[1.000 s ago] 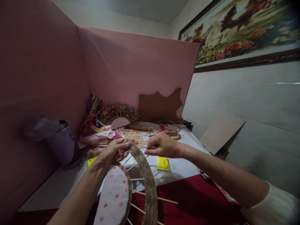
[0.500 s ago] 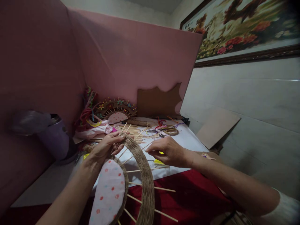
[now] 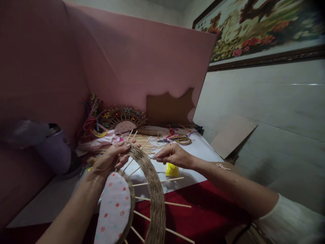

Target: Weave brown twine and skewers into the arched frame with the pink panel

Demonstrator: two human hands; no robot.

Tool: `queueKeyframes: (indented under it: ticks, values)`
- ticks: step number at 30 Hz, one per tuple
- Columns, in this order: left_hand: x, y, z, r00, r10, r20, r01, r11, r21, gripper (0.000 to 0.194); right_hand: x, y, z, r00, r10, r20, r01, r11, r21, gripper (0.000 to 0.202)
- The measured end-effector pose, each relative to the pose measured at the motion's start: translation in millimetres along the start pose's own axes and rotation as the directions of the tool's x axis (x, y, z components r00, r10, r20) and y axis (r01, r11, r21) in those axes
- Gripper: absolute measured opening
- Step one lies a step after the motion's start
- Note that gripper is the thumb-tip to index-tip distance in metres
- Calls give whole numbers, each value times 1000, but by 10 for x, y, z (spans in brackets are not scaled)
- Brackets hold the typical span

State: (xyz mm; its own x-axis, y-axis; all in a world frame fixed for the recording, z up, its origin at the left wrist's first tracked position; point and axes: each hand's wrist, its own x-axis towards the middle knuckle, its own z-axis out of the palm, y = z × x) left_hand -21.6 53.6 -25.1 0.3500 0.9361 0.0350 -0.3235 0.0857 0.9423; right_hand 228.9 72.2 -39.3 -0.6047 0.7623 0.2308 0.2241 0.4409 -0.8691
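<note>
My left hand (image 3: 111, 157) grips the upper end of a twine-wrapped arch (image 3: 153, 184), thumb on its front. Thin wooden sticks (image 3: 177, 204) run through the arch like spokes. They reach toward a half-round panel (image 3: 114, 206) covered in white cloth with red dots and edged in twine. On the arch's outer side, my right hand (image 3: 174, 156) is closed, its fingertips pinching the outer end of one of the upper sticks. The far fingers of my left hand are partly hidden behind the arch.
A yellow packet (image 3: 172, 169) lies beneath my right hand. Behind are loose sticks (image 3: 146, 144), scissors (image 3: 182, 139), a finished-looking decorated arch (image 3: 124, 117) and brown cardboard (image 3: 169, 110). At left stands a purple container (image 3: 57, 149); red cloth (image 3: 198, 200) covers the near side.
My right hand has shifted slightly left, still at the stick's end, and more of the yellow packet shows. The whole view has shifted a little; my left hand keeps its hold.
</note>
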Motion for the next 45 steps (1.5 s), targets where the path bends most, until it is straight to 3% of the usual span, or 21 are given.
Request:
queueKeyframes:
  ticks: [6, 11, 15, 17, 20, 24, 29, 33, 39, 45]
  values:
    - [9, 8, -20, 998, 46, -47, -49, 995, -82, 24, -67, 56, 67, 999, -18, 32, 14, 994, 113, 21]
    - [14, 5, -56, 999, 39, -25, -41, 995, -94, 26, -104, 180, 140, 998, -59, 7, 55, 963, 263, 28]
    - [7, 20, -105, 999, 45, -29, -48, 994, -96, 23, -197, 221, 227, 1000, 21, -4, -19, 948, 318, 28]
    - [5, 33, -128, 998, 56, -41, -60, 993, -97, 20, -268, 212, 250, 999, 37, -26, -29, 965, 260, 25]
    - [4, 46, -146, 995, 75, -65, -81, 992, -93, 16, -359, 170, 208, 998, -59, -35, 64, 985, 162, 23]
    - [15, 31, -167, 994, 67, -84, -72, 995, -65, 14, -415, 72, 37, 979, -201, 41, 203, 978, -50, 21]
    - [54, -10, -214, 992, 66, -111, -68, 998, -10, 10, -463, -108, -55, 952, -275, 132, 302, 908, -292, 25]
    - [72, -20, -211, 985, 100, -142, -96, 995, 32, 13, -521, -247, 36, 954, -273, 128, 300, 826, -478, 29]
    - [70, -15, -177, 984, 108, -143, -94, 991, 99, 12, -589, -330, 105, 953, -290, 86, 279, 731, -622, 23]
    - [116, -76, -228, 964, 143, -223, -85, 964, 250, 21, -593, -253, 122, 969, -242, 50, 227, 792, -567, 15]
